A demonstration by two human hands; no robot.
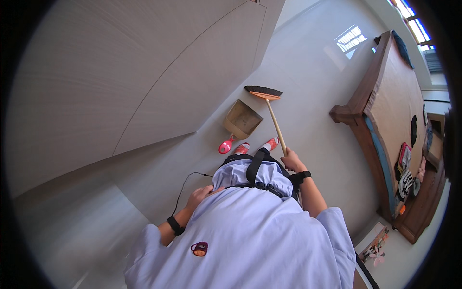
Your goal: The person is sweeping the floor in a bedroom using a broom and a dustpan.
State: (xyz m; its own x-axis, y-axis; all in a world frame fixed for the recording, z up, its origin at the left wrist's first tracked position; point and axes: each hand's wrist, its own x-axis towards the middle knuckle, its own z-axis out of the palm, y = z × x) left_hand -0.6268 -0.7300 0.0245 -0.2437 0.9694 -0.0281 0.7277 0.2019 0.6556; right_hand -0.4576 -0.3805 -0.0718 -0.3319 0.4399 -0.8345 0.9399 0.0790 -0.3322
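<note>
My right hand [293, 161] is wrapped around the upper end of a pale broom handle [276, 124]. At the handle's far end, the broom head [264, 92], orange with dark bristles, rests on the floor. A beige dustpan [242, 121] lies left of the handle, just beyond my feet, its open side turned away from me. Its pink grip [226, 145] points back towards me. My left hand [200, 197] rests against the waist of my light shirt [260, 231]; whether its fingers hold the cloth is hidden.
A large pale wood-grain cabinet [173, 72] borders the floor [310, 83] on the left. On the right stands a wooden bed [361, 97] with clothes [405, 173] on its mat. A black cable [186, 180] hangs beside my left arm. My feet wear red slippers [242, 148].
</note>
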